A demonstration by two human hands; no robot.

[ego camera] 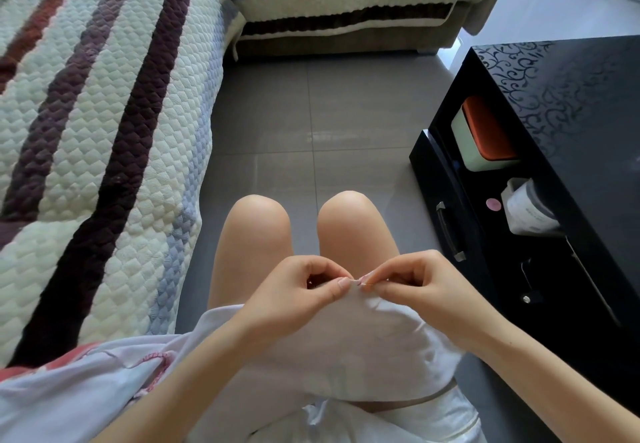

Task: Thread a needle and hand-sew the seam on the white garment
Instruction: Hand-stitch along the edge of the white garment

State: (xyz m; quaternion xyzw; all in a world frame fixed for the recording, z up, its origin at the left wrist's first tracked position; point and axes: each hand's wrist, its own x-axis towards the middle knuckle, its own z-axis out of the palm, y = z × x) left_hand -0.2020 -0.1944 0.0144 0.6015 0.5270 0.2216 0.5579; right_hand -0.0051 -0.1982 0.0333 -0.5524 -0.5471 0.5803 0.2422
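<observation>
The white garment [363,345] lies draped over the person's lap, spilling off to the near left. Above it, the left hand [304,290] has its grip clamped on a raised fold of the cloth, thumb against forefinger. Just beside it, the right hand [422,286] pinches the thin needle [370,283] at that fold, grip closed. Beyond the knees [256,214] lies the grey tiled floor [311,113], with a striped quilted sofa cover [104,113] left and a black table [571,113] right.

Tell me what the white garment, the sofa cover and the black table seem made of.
White garment: thin woven cloth, matte; it drapes and creases. Sofa cover: quilted fabric, probably cotton; puffy stitched scales. Black table: glossy lacquered board or glass; it mirrors light.
</observation>
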